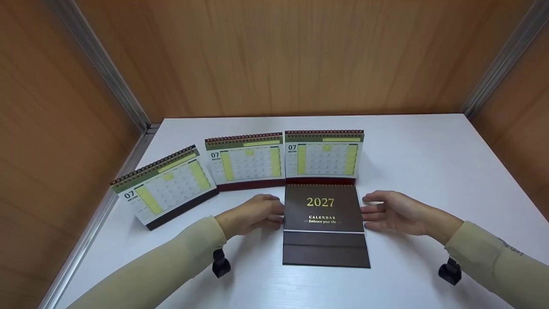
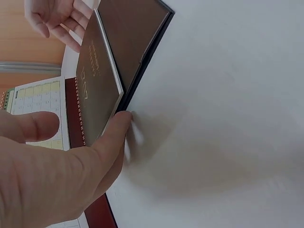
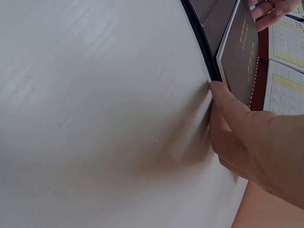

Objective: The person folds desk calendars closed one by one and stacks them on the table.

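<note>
A dark brown desk calendar (image 1: 322,210) with gold "2027" lettering lies flat on the white table, its spiral edge away from me. My left hand (image 1: 260,213) is at its left edge, and in the left wrist view the fingertips (image 2: 124,118) touch its side. On the opposite edge, my right hand (image 1: 396,213) has its extended fingers against the side, with a fingertip (image 3: 217,88) at the corner of the cover. Neither hand is curled round the calendar. Just behind it stands a calendar (image 1: 324,159) with a dark red base, open at month 07.
Left of that one stand a second red-based calendar (image 1: 246,161) and, angled at the far left, a black-based calendar (image 1: 167,184), both showing 07. Wooden panels (image 1: 274,56) enclose the white table (image 1: 429,159) at the back and sides, with metal posts (image 1: 113,64) at the corners.
</note>
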`<action>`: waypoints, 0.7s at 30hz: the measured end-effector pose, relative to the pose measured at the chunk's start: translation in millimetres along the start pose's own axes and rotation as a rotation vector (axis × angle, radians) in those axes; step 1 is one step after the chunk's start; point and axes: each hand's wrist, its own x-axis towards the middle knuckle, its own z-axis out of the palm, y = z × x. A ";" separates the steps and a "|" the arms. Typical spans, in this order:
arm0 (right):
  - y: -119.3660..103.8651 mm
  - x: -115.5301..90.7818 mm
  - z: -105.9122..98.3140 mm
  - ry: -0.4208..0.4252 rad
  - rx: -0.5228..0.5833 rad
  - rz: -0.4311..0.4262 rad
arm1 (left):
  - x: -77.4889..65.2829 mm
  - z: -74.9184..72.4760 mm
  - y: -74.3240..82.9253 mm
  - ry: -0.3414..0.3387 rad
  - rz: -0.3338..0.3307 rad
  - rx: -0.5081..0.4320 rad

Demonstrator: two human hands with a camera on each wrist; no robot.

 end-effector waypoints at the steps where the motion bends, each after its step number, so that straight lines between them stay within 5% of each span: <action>1: 0.0 0.4 0.4 0.000 0.006 0.003 | 0.6 -0.4 -0.4 -0.002 -0.003 -0.008; 21: 3.1 14.4 10.1 0.036 0.047 0.043 | 10.1 1.0 -3.9 0.046 -0.017 -0.010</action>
